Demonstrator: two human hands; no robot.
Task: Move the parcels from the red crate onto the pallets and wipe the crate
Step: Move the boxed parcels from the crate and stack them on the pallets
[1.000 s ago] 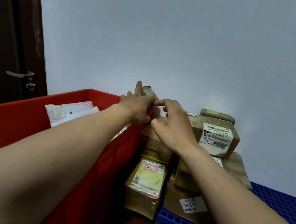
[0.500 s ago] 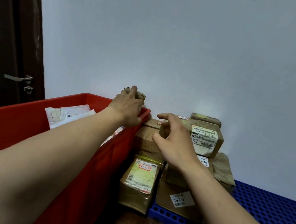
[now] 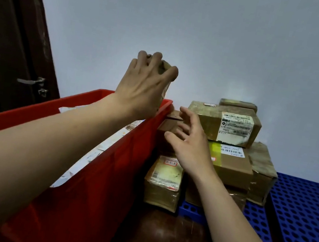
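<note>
Left grip (image 3: 145, 86) has one small parcel (image 3: 165, 69) raised; right grip (image 3: 190, 144) free by the brown boxes (image 3: 230, 169).
Left grip's fingers curl round the small parcel above the red crate's (image 3: 112, 186) far corner; white mailers (image 3: 90, 156) lie inside the crate. Right grip, fingers spread, holds nothing, in front of the brown boxes stacked on the blue pallet (image 3: 255, 219). A yellow-labelled parcel (image 3: 163, 181) stands between crate and pallet. Dark door (image 3: 5, 44) at left.

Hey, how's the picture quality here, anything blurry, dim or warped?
Head view: dim, cool light, with a faint bright patch on the wall above the stacked parcels; the left hand and the small parcel it grips look slightly soft; the wide lens makes the door lean.
</note>
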